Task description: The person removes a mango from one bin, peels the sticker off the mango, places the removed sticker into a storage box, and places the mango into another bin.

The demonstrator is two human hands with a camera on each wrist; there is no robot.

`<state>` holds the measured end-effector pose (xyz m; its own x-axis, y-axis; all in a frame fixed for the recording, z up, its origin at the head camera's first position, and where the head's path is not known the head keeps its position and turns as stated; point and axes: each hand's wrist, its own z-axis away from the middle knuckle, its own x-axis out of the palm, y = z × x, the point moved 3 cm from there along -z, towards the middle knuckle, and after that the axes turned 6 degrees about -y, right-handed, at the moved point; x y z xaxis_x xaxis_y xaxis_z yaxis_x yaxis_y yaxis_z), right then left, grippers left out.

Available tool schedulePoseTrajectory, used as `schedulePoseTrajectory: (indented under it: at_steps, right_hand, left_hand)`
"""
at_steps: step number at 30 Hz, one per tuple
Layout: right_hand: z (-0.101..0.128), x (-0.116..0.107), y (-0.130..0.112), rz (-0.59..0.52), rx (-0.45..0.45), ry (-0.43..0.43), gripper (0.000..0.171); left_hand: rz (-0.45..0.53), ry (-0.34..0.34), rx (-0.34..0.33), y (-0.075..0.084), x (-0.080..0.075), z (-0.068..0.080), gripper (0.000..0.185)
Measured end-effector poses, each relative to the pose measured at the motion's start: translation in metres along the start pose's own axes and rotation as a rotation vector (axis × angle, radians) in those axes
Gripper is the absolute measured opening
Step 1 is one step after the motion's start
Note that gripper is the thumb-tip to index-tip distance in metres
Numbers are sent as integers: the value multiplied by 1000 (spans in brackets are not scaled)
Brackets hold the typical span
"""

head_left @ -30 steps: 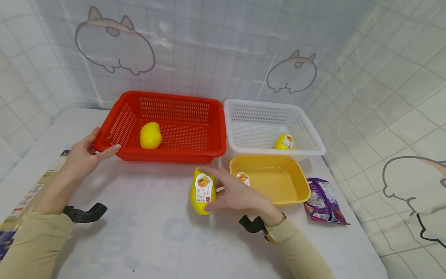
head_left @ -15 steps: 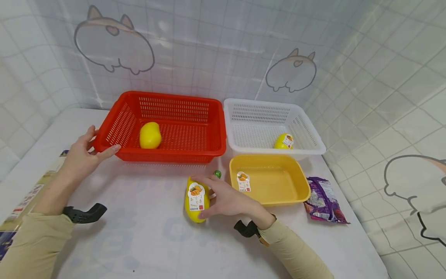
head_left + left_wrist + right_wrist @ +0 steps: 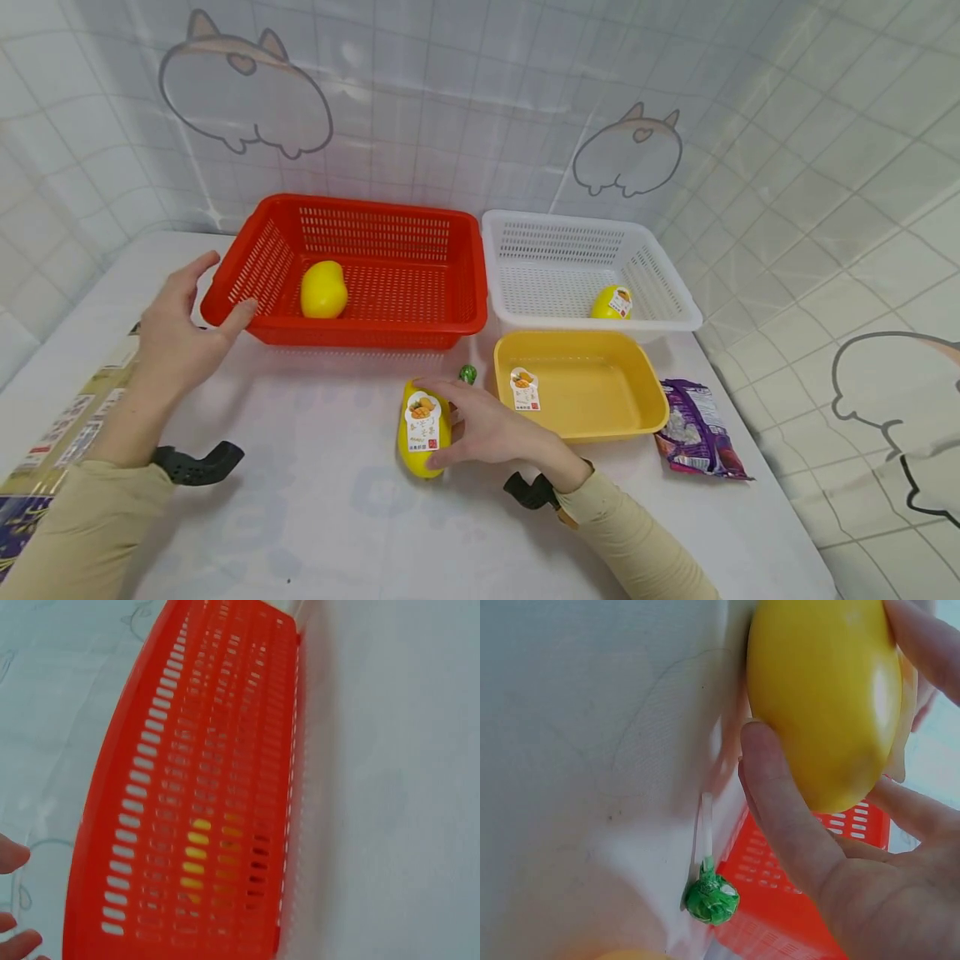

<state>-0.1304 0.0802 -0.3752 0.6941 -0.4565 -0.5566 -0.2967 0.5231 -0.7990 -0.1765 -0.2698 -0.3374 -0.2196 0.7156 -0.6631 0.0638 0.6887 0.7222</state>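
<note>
Curling round both ends of a smooth yellow mango (image 3: 422,429) with a white printed label, the right hand (image 3: 483,425) has its grip pinched, the thumb at the near end and the fingers at the far end. This mango is near the middle of the white bench (image 3: 300,508); if it touches the surface, I cannot tell. On the left edge lies a long gold printed strip (image 3: 75,421). Toward the right edge is a shiny purple plastic bag (image 3: 701,432), just beside a rectangular yellow plastic tub (image 3: 592,387). Left of this tub lies a small green wrapped lollipop (image 3: 712,900) with a white stick.

The left hand (image 3: 180,346) has its grip spread at the near left corner of a slotted red plastic basket (image 3: 367,333); its visible fingertips in the left wrist view are apart from the basket. Inside, in the left half, lies a second yellow mango (image 3: 324,290). Along the far edge, just to the right, stands a slotted white plastic basket (image 3: 540,292) with a third yellow mango (image 3: 609,305), labelled, in its near right part. Behind rises a pale tile-patterned wall (image 3: 420,125).
</note>
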Motion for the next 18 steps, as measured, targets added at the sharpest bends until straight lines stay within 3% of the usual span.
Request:
schedulePoseTrajectory:
  at_steps: [9, 13, 18]
  right_hand:
    - [-1, 1, 2, -39, 79, 6, 93]
    - [-1, 1, 3, 1, 92, 18, 95]
    - [-1, 0, 3, 117, 102, 27, 95]
  left_hand:
    - [46, 62, 198, 31, 7, 13, 67]
    - [90, 109, 363, 48, 10, 21, 62]
    - [112, 55, 482, 65, 15, 33, 56]
